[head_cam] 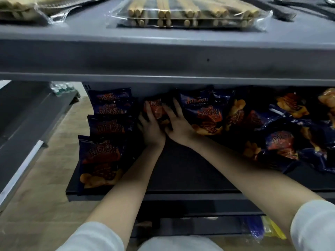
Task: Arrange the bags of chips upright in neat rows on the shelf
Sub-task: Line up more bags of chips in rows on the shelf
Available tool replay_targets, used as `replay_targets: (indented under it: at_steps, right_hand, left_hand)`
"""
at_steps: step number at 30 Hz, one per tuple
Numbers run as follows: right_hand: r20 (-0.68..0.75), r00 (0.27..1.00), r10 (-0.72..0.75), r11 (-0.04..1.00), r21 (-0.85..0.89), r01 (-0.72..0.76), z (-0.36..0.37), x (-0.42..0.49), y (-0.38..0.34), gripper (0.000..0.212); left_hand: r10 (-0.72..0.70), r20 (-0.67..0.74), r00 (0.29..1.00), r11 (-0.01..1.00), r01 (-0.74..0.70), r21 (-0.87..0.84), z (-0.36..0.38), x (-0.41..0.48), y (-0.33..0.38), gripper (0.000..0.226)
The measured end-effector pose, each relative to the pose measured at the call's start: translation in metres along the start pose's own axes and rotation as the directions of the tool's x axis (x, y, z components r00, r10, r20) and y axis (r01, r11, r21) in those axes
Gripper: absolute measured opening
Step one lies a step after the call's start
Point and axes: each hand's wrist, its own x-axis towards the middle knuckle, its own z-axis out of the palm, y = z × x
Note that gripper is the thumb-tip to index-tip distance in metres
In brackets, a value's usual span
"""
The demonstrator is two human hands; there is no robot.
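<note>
both hands on one chip bag at shelf back: left hand and right hand pressed flat, fingers spread, side by side. upright row left, loose pile right.

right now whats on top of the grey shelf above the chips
On the upper shelf lie clear packs of wooden sticks, a second pack at the left and dark items at the right. Their far ends run out of frame.
</note>
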Motion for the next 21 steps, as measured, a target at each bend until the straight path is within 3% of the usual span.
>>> replay_targets:
  at_steps: [4, 11, 14, 21]
  right_hand:
    - [0.015, 0.999, 0.043, 0.999, 0.029, -0.044, -0.005, 0.008, -0.007, 0.08]
    - [0.062, 0.99, 0.129, 0.991, 0.02, -0.13, -0.014, 0.012, -0.012, 0.072]
    - [0.087, 0.992, 0.096, 0.995, 0.001, -0.096, -0.018, 0.003, -0.016, 0.062]
    - [-0.088, 0.996, 0.021, 0.998, 0.056, -0.016, -0.039, -0.018, -0.019, 0.052]
  left_hand:
    - [0.021, -0.077, 0.997, 1.0, -0.021, 0.004, 0.003, -0.004, -0.001, 0.082]
    - [0.02, 0.029, 0.999, 0.995, -0.017, -0.096, 0.009, 0.016, -0.001, 0.094]
    - [0.018, 0.025, 1.0, 0.99, -0.014, -0.143, 0.008, 0.014, 0.002, 0.093]
    - [0.203, -0.133, 0.97, 0.974, -0.214, -0.075, -0.012, -0.002, 0.022, 0.091]
